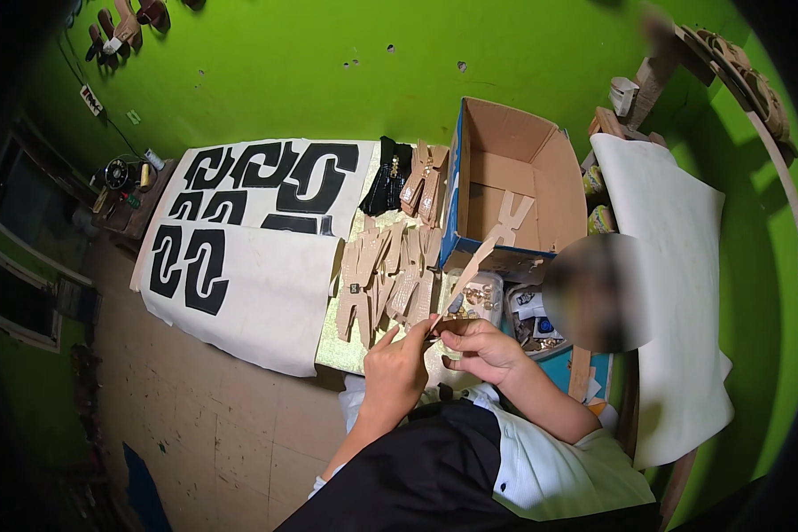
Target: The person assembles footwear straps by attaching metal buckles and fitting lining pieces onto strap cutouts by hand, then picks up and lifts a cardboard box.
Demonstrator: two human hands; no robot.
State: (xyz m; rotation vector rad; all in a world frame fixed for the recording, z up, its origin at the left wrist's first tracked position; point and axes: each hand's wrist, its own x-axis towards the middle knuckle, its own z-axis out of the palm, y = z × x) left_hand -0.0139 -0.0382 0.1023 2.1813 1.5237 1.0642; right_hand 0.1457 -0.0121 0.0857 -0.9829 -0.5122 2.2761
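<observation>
My left hand [395, 368] and my right hand [482, 348] meet over my lap and pinch the near end of a long tan strap piece [466, 272] that slants up to the right. Just beyond my hands lies a spread of several tan strap cut-outs [387, 270] on a pale glittery sheet [339, 348]. A clear tub of small gold buckles [481, 300] stands right behind the held strap.
An open cardboard box [550, 168] with one tan cut-out inside stands at the back right. White sheets with black cut shapes [239, 222] cover the left. A black strap bundle [387, 175], a white padded board [674, 266] and a green wall surround them.
</observation>
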